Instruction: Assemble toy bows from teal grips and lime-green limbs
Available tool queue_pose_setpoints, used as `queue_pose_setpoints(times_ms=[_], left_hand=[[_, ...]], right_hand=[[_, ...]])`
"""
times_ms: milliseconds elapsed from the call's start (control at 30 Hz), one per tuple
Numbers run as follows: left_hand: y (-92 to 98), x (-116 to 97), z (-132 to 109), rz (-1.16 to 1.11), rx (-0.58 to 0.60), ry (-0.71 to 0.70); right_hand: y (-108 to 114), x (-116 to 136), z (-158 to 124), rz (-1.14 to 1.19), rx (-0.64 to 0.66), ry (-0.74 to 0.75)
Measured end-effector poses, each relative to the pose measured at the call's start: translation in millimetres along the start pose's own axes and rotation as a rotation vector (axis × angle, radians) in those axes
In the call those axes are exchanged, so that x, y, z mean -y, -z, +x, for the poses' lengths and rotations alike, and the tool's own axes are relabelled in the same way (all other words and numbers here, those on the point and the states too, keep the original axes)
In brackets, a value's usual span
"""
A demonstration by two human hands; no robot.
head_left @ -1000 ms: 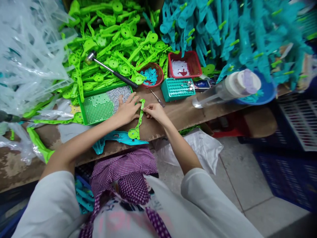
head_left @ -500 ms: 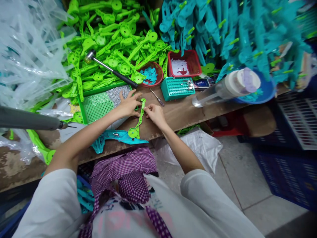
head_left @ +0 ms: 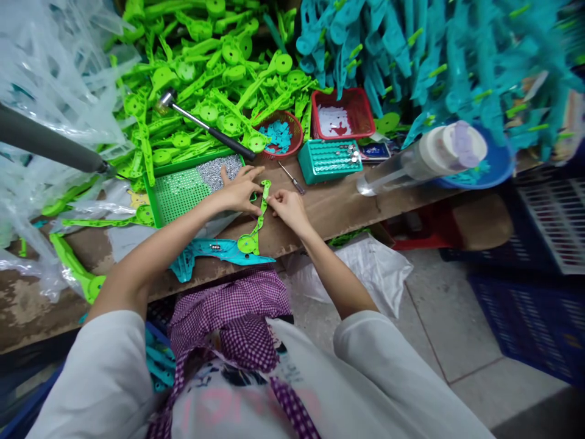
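While the green tray (head_left: 183, 195) sits just left of the knuckles, the left hand (head_left: 240, 192) lies with fingers spread wide, pressing the green part (head_left: 260, 210) flat on the bench (head_left: 342, 207), apparently to steady it. The right hand (head_left: 286, 207) has its fingertips narrowed to a pinch on the part's right edge. A screwdriver (head_left: 292, 180) lies just beyond those fingertips, handy. No writing is legible.

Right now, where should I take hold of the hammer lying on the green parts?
Grip the hammer by its black handle, coming from the bench edge. That end points towards the person, free just beyond the left hand, while the metal head rests up among the green parts.
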State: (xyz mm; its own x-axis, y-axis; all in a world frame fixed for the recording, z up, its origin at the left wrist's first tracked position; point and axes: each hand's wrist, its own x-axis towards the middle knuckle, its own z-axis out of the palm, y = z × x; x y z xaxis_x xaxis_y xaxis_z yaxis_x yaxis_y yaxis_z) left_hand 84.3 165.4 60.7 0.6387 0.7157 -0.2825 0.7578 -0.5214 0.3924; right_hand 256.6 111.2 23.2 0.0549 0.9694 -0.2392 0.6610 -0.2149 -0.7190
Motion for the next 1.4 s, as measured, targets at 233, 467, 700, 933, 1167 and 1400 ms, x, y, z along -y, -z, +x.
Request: queue_pose_setpoints(times_ms=[233, 467, 700, 933, 1167, 1400], left_hand=[[-0.8, -6, -1, 0.013, -0.006, 0.022], [-4.2, -5, 0, 0.021, -0.019, 0.004], [-3.2, -8, 0, 0.017, -0.004, 0.02], [-2.3, -9, -2, 0.055, 0.002, -0.021], [-14.9, -38, -34, 0.142, -0.293, 0.035], [-40.6, -59, -25, 0.176, -0.231, 0.126]], right_hand=[[1, 1, 3, -0.143, 0.015, 0.106], [9, -3, 13, 0.064, 0.18, 0.119], [14, -6, 28, 0.257, 0.363, 0.05], [24, 2, 40, 0.197, 0.546, 0.109], [27, 8, 44, 0.112, 0.591, 0.064], [29, 13, 42, 0.118, 0.577, 0.025]])
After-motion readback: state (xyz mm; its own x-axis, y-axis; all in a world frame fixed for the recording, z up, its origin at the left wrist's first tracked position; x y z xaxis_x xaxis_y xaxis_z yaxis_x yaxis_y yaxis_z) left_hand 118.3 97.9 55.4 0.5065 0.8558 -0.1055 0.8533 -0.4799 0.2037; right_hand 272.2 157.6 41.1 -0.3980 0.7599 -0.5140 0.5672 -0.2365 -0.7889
